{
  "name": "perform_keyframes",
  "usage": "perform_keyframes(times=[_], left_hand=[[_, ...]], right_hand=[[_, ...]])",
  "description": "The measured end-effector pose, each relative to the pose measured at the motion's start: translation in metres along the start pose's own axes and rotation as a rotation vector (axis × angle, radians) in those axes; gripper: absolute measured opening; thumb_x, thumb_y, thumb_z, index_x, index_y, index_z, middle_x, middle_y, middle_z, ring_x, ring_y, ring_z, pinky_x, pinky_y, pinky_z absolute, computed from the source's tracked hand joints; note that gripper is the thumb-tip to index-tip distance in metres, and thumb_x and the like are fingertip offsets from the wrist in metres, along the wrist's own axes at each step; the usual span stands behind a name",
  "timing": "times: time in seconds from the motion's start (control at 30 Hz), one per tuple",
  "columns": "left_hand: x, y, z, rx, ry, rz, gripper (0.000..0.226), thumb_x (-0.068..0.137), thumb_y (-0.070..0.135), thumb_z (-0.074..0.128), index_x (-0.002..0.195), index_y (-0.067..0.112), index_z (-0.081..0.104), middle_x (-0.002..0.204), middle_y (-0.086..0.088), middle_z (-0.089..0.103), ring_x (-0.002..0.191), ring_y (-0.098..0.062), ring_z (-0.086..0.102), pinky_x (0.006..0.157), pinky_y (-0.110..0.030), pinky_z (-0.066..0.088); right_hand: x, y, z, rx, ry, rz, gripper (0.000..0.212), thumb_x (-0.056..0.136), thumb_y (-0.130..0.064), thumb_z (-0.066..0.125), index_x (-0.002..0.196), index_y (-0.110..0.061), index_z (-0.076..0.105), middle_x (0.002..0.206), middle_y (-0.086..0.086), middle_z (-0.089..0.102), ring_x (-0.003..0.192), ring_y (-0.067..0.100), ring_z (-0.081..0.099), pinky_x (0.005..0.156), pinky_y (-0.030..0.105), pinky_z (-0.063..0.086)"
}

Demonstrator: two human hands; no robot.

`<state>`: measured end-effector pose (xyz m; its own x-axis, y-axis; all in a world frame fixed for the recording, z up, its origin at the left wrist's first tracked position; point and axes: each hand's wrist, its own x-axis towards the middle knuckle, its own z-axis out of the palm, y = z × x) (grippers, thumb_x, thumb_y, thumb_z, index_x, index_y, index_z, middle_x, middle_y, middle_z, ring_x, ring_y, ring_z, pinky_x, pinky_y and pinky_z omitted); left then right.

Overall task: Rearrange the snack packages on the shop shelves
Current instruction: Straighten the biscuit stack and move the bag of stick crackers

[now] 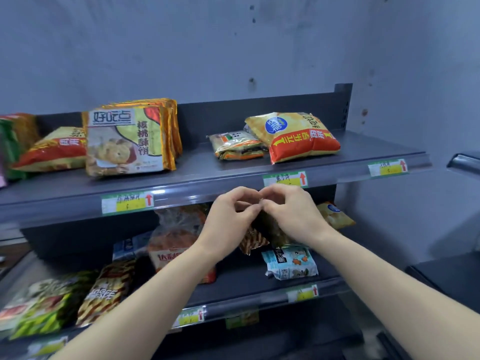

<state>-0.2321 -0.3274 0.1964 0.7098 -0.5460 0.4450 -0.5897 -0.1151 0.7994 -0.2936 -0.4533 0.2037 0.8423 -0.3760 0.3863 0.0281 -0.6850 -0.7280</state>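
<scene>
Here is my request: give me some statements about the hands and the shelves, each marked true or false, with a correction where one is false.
1. The left hand and the right hand hold one small dark package together. True.
2. The light blue package lies on the top shelf. False: it lies on the lower shelf, below the hands.
3. The cookie packs stand upright on the top shelf. True.
4. The yellow and red chip bag lies alone at the right of the top shelf. False: smaller packets lie close against it.
</scene>
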Motion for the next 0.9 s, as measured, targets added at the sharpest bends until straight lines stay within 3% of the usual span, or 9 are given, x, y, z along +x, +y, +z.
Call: perform_keyframes(times=[0.1,0.27,0.4,0.5,0.57,0.63,0.73,0.9], left_hand=[[0.013,0.010,-0.030,0.005,0.056,0.038,0.015,0.087,0.007,0.061,0.095,0.017,0.068,0.089,0.004,0.071,0.084,-0.009,0.067,0.077,-0.018,0.052],[0.063,0.012,-0.062,-0.058,0.177,-0.004,0.008,0.088,0.009,0.060,0.090,0.015,0.065,0.080,0.001,0.065,0.080,-0.016,0.062,0.086,-0.039,0.053],[0.103,0.006,-0.062,0.036,0.148,-0.117,0.012,0.091,0.022,0.059,0.100,0.013,0.061,0.093,0.001,0.062,0.084,-0.012,0.057,0.074,-0.024,0.047],[0.128,0.002,-0.056,0.094,0.114,-0.277,0.012,0.090,0.023,0.061,0.089,0.013,0.054,0.079,0.003,0.053,0.068,-0.009,0.049,0.059,-0.023,0.040],[0.143,-0.002,-0.052,0.053,0.090,-0.402,0.016,0.088,0.022,0.063,0.092,0.009,0.057,0.071,0.001,0.050,0.061,-0.010,0.046,0.054,-0.022,0.042],[0.156,-0.005,-0.050,-0.069,0.077,-0.510,0.026,0.085,0.016,0.067,0.106,0.004,0.058,0.076,-0.002,0.052,0.067,-0.012,0.052,0.058,-0.024,0.051],[0.168,-0.005,-0.048,-0.193,0.074,-0.634,0.018,0.086,0.007,0.065,0.101,0.004,0.054,0.083,-0.009,0.053,0.069,-0.018,0.054,0.058,-0.027,0.054],[0.176,-0.009,-0.050,-0.253,0.078,-0.753,0.013,0.089,0.004,0.060,0.079,0.007,0.052,0.077,-0.010,0.053,0.064,-0.015,0.052,0.039,-0.017,0.047]], right_hand=[[0.018,-0.028,0.002,0.016,0.062,-0.046,0.022,0.089,-0.016,0.060,0.110,-0.012,0.068,0.105,0.000,0.069,0.100,0.012,0.062,0.088,0.023,0.046],[0.064,-0.057,-0.002,-0.008,0.093,-0.005,0.039,0.091,-0.019,0.058,0.128,-0.007,0.057,0.127,0.007,0.061,0.116,0.019,0.056,0.096,0.024,0.041],[0.095,-0.063,-0.004,-0.053,0.001,0.122,0.052,0.093,-0.026,0.057,0.139,-0.007,0.043,0.141,0.008,0.048,0.127,0.021,0.046,0.099,0.027,0.037],[0.116,-0.061,0.000,-0.053,-0.045,0.186,0.047,0.093,-0.026,0.056,0.134,-0.007,0.045,0.134,0.010,0.051,0.119,0.024,0.050,0.088,0.027,0.040],[0.129,-0.055,0.007,-0.051,-0.057,0.215,0.044,0.093,-0.026,0.057,0.132,-0.008,0.047,0.129,0.010,0.054,0.108,0.023,0.053,0.080,0.025,0.039],[0.140,-0.049,0.015,-0.048,-0.055,0.238,0.037,0.091,-0.024,0.057,0.125,-0.009,0.052,0.121,0.010,0.058,0.095,0.022,0.056,0.069,0.025,0.042],[0.154,-0.040,0.024,-0.089,-0.033,0.249,0.036,0.088,-0.022,0.057,0.120,-0.006,0.054,0.120,0.015,0.059,0.100,0.029,0.060,0.051,0.026,0.038],[0.163,-0.034,0.026,-0.180,-0.027,0.208,0.026,0.088,-0.016,0.053,0.112,-0.006,0.056,0.116,0.014,0.059,0.105,0.030,0.056,0.068,0.029,0.039]])
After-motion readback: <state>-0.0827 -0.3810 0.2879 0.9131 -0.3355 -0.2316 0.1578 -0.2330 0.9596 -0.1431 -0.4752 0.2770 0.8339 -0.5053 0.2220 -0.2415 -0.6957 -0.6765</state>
